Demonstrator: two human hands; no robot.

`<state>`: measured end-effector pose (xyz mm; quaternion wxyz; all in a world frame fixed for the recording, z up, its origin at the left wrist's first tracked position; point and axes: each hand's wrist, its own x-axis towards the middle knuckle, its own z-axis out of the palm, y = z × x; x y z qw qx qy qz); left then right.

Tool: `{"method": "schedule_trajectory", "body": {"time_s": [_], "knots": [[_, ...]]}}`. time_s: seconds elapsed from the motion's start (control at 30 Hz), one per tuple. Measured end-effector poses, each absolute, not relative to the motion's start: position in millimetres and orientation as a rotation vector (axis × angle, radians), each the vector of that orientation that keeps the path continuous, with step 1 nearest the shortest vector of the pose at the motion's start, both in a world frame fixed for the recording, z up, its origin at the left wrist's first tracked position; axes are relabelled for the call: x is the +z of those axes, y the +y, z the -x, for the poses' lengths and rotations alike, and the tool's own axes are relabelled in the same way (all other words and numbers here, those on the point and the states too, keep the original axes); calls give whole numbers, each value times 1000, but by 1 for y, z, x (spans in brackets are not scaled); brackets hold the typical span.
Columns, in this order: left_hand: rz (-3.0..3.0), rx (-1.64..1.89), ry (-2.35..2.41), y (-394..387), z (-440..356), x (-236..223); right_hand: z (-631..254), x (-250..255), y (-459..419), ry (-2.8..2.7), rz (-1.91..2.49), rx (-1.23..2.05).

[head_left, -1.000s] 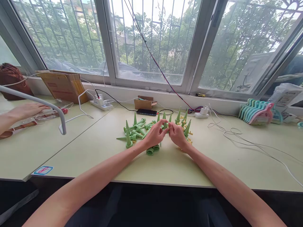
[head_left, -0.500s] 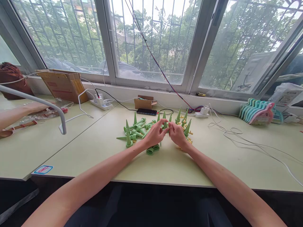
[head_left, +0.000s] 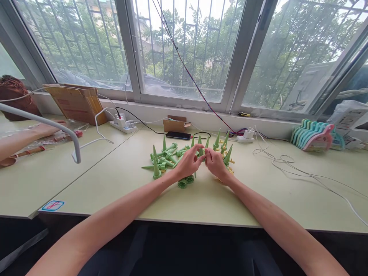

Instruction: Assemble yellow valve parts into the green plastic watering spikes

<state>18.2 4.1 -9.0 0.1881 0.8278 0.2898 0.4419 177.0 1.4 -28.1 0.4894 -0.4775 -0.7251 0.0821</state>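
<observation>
My left hand is curled with thumb and fingers around a green plastic watering spike, mostly hidden by the fingers. Right against it, my right hand is closed in a pinch; whatever small part lies in its fingertips is hidden. Several loose green spikes lie and stand to the left of my hands. Two open green caps rest below my left wrist. On the right, green spikes stand among small yellow valve pieces, partly behind my right hand.
A phone and small cardboard box lie behind the pile. Power strips, loose white cables and a row of hangers stand around the table. At far left, another person's arm reaches over plastic-wrapped things.
My hands stay almost exactly in place, fingertips together. At far left, the other person's arm has shifted slightly.
</observation>
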Motion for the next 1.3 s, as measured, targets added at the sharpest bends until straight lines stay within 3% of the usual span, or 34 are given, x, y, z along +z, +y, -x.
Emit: {"method": "schedule_trajectory", "body": {"time_s": [1.3], "knots": [[-2342,1245,834,5,-19,-11,-177,-27,0,-1767,1149,314]]}}
